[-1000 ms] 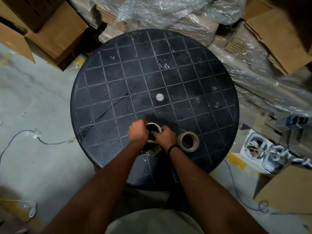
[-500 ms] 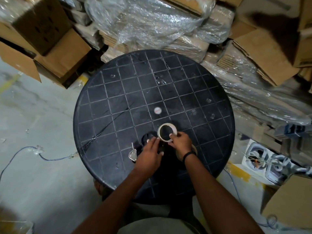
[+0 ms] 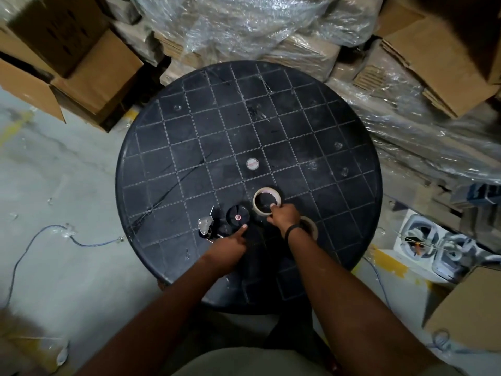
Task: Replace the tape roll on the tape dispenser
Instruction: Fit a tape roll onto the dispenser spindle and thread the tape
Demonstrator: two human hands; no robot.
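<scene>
On the round black table (image 3: 189, 147) lies the black tape dispenser (image 3: 233, 221), its bare round hub facing up and a metal blade part at its left. My left hand (image 3: 230, 245) rests on the dispenser's near side, with one finger stretched toward the hub. My right hand (image 3: 283, 217) pinches the near rim of a thin, nearly used-up cardboard tape ring (image 3: 267, 200), held just right of the hub. A fuller tan tape roll (image 3: 311, 226) lies on the table behind my right wrist, mostly hidden.
A small white cap (image 3: 252, 164) marks the table's centre. Cardboard boxes (image 3: 89, 69) and plastic-wrapped stacks (image 3: 244, 28) crowd the far and right sides. A blue cable (image 3: 54, 234) runs over the concrete floor at left. White packaged items (image 3: 423, 242) sit at right.
The thin tape ring has come off the dispenser hub and moved right with my right hand. My left hand has shifted down onto the dispenser. The camera has tilted, so the table sits lower in view.
</scene>
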